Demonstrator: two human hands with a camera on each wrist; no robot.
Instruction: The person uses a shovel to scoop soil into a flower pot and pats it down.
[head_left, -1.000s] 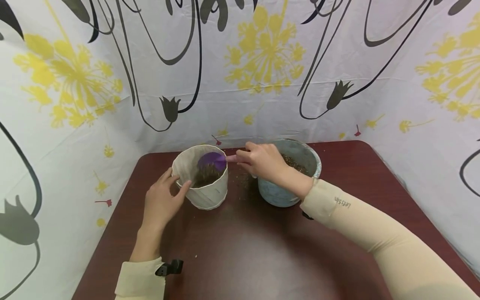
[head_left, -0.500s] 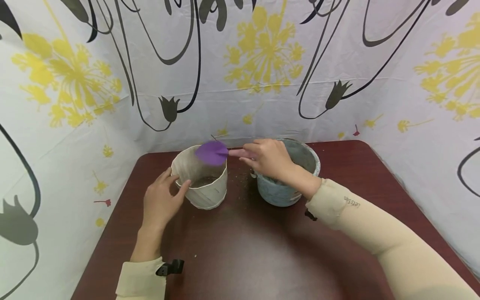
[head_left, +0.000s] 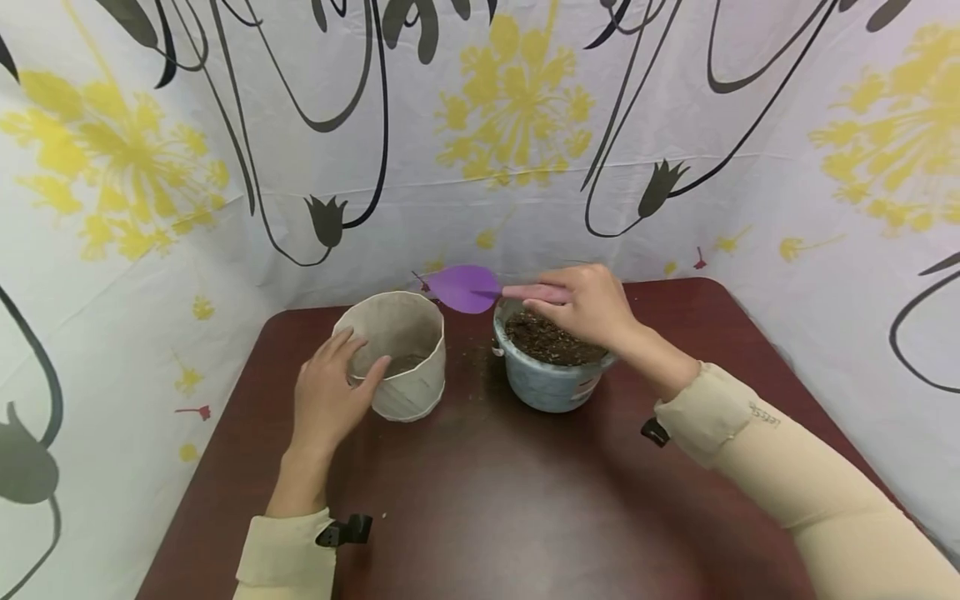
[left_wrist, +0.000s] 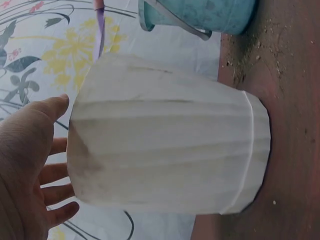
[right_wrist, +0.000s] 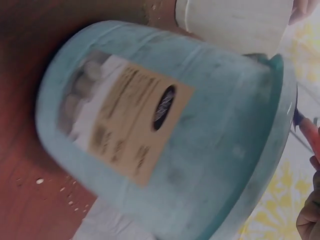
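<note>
In the head view my right hand [head_left: 588, 304] grips the pink handle [head_left: 538, 292] of a trowel with a purple blade [head_left: 465, 289]. The blade is raised between the two pots, with no soil visible on it. Under the hand stands a blue bucket [head_left: 551, 379], well filled with dark soil [head_left: 551, 340]. At the white pot [head_left: 408, 392], my left hand [head_left: 330, 392] has thumb and relaxed fingers spread along the rim. Some soil [head_left: 407, 362] shows low inside this pot. The left wrist view shows those fingertips right at the pot's edge [left_wrist: 72, 150].
Both vessels stand near the back of the dark red table [head_left: 480, 500]. Soil crumbs [left_wrist: 260, 55] lie scattered between them. The bucket has a grey handle [left_wrist: 177, 22] and a paper label [right_wrist: 135, 115]. A patterned cloth [head_left: 517, 208] hangs behind and on both sides.
The right hand has lifted the trowel out of the white pot and carried it right, over toward the bucket. Soil seen spilling from the blade earlier is gone. The left hand stays at the rim.
</note>
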